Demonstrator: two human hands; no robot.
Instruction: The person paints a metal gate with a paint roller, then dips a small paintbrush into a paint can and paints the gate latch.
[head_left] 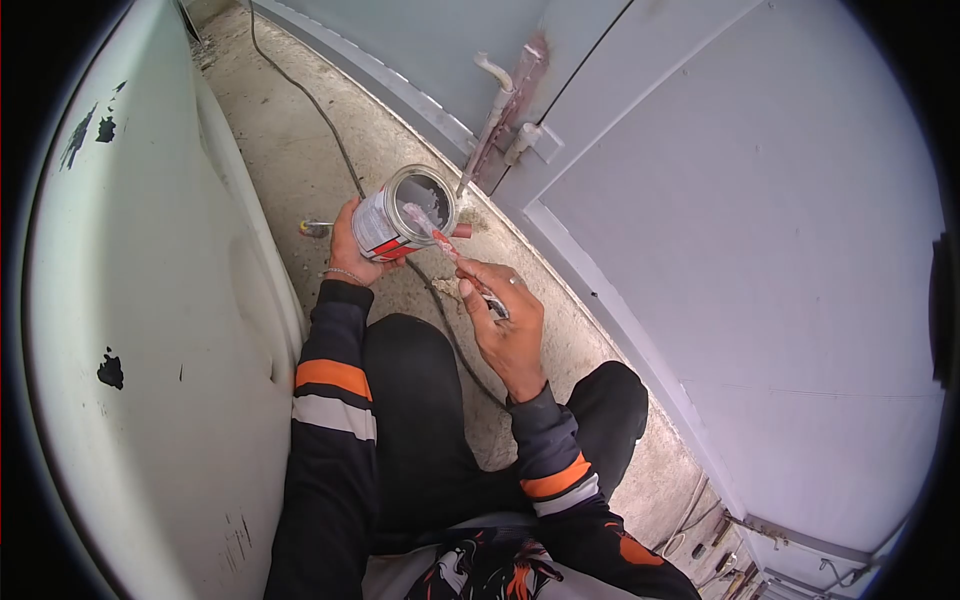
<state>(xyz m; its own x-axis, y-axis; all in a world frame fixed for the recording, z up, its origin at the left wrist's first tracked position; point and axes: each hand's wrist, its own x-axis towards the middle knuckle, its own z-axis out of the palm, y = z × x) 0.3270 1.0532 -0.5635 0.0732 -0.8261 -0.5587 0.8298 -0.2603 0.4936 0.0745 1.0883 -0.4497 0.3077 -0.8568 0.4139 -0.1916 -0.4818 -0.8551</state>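
My left hand is wrapped round a paint can with a white and red label, tilted so that its open mouth faces me. Grey paint coats the inside of the can. In my right hand is a paintbrush with a red, paint-smeared handle. The brush's head reaches into the mouth of the can; whether it touches the paint I cannot tell. My fingers pinch the brush near its handle end, and a ring shows on one of them.
A grey metal door with a bolt and reddish patches stands on the right. To my left is a pale, chipped panel. A dark cable runs along the concrete floor. A small yellow-ended object lies beside the can.
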